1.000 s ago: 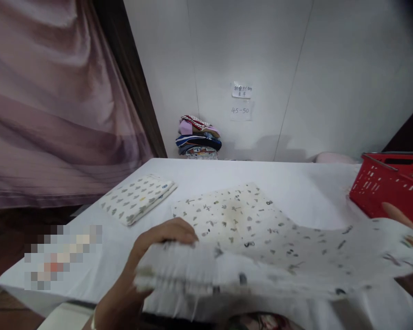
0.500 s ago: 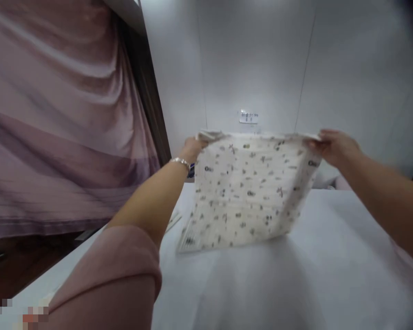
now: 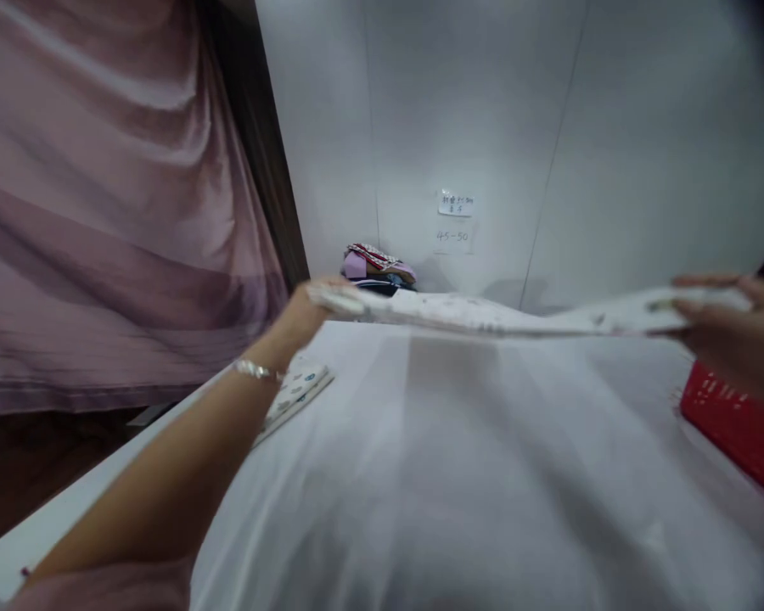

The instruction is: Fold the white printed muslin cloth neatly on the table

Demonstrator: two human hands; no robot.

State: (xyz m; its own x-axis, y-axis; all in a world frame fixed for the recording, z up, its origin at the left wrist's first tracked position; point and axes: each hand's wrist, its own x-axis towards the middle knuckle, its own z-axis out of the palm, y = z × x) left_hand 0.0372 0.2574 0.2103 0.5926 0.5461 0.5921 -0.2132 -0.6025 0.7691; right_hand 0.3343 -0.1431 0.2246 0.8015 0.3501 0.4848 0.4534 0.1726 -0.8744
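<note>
A white cloth with a small print point(image 3: 464, 312) is stretched between my two hands above the white tabletop. It shows nearly edge-on, as a long thin band that sags slightly in the middle. My left hand point(image 3: 311, 312), with a bracelet at the wrist, is closed on the cloth's left end. At the other end my right hand point(image 3: 738, 327), partly blurred, grips the cloth between thumb and fingers. Beneath my left forearm lies a folded patterned cloth point(image 3: 302, 386), partly hidden by the arm.
Folded fabrics point(image 3: 379, 265) are stacked at the table's back edge. A red cloth point(image 3: 732, 416) lies at the right, below my right hand. Handwritten paper notes point(image 3: 455, 222) are on the wall behind the white table point(image 3: 484, 475). A pink curtain point(image 3: 115, 212) hangs at the left.
The cloth has swung from hanging downward to a nearly flat, edge-on band. My hands have moved farther apart and lower. The fabric stack, red cloth and lower note now show.
</note>
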